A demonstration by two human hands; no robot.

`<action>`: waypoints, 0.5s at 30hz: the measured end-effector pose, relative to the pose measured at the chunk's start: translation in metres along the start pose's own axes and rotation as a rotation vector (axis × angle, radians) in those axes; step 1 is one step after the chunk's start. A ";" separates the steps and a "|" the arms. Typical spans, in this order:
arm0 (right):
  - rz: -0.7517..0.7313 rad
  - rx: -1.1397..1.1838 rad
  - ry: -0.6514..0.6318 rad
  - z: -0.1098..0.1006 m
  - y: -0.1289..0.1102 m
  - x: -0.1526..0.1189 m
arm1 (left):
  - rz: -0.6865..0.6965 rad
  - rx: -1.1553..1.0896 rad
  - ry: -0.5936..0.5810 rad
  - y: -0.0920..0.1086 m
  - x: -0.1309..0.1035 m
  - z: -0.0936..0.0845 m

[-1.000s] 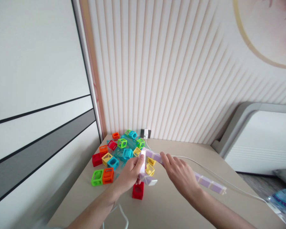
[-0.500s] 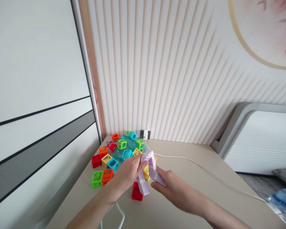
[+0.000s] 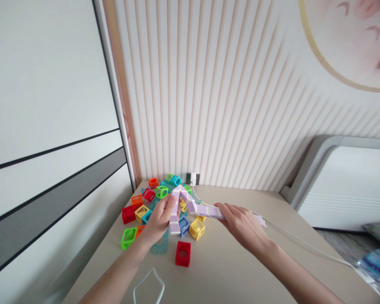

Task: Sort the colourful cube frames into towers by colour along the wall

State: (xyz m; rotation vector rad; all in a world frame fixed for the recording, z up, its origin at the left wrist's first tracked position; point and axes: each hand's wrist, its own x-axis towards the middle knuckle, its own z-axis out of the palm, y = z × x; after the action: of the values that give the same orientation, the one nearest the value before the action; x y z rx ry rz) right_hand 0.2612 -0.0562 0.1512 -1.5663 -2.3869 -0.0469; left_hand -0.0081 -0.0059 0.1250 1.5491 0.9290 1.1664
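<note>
A lavender strip of flat jointed segments [image 3: 205,210] stretches between my two hands, bent up into a peak near the left one. My left hand [image 3: 162,211] is closed round its left part, thumb on top, and a short end hangs below the fingers. Further right, my right hand [image 3: 240,221] has its fingers over the strip, whose pale tip pokes out beyond the knuckles. Just under the strip lie a blue hollow cube [image 3: 185,223] and a yellow hollow cube [image 3: 196,229]. Nearer to me is a red hollow block [image 3: 183,245].
Several coloured hollow cubes, including a green one [image 3: 128,237], lie at the tabletop's left, some on translucent teal pieces [image 3: 160,248]. A white cable [image 3: 299,235] runs right from a plugged-in charger [image 3: 193,178]. A white cord loop [image 3: 160,280] lies in front.
The lavender strip, folded before, is drawn out sideways. My right hand has moved right and slightly up along it; my left hand has shifted left. Blue and yellow cubes are uncovered.
</note>
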 end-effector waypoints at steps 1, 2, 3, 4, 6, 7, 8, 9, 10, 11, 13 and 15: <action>-0.023 0.031 -0.020 0.001 0.000 -0.001 | 0.015 0.036 -0.003 0.001 0.000 -0.001; -0.034 0.091 -0.049 0.000 -0.002 -0.002 | 0.031 0.074 -0.005 0.003 0.000 -0.003; -0.033 0.164 -0.084 -0.002 -0.004 -0.003 | 0.045 0.109 -0.006 0.004 0.000 -0.004; -0.020 0.240 -0.117 -0.004 -0.007 -0.004 | 0.057 0.140 -0.009 0.006 0.000 -0.005; 0.024 0.387 -0.181 -0.012 -0.011 -0.005 | 0.103 0.192 -0.010 0.008 0.001 -0.007; 0.040 0.474 -0.231 -0.015 -0.013 -0.005 | 0.147 0.218 -0.016 0.008 0.001 -0.008; 0.055 0.584 -0.300 -0.018 -0.013 -0.005 | 0.202 0.245 -0.021 0.008 0.001 -0.008; 0.070 0.715 -0.385 -0.019 -0.013 -0.005 | 0.264 0.274 -0.023 0.007 0.000 -0.008; 0.084 0.864 -0.481 -0.019 -0.013 -0.005 | 0.330 0.307 -0.026 0.005 -0.001 -0.007; 0.093 1.022 -0.584 -0.016 -0.012 -0.006 | 0.395 0.340 -0.031 0.003 -0.001 -0.006; 0.091 1.309 -0.773 -0.007 -0.013 -0.007 | 0.500 0.407 -0.054 -0.002 -0.003 -0.002; 0.055 1.528 -0.895 0.005 -0.018 -0.010 | 0.557 0.461 -0.088 -0.008 -0.004 0.004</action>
State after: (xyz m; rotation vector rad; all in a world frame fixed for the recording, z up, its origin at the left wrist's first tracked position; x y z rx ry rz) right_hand 0.2477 -0.0714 0.1460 -0.7975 -1.6767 2.2035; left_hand -0.0053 -0.0085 0.1157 2.3175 0.7584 1.3008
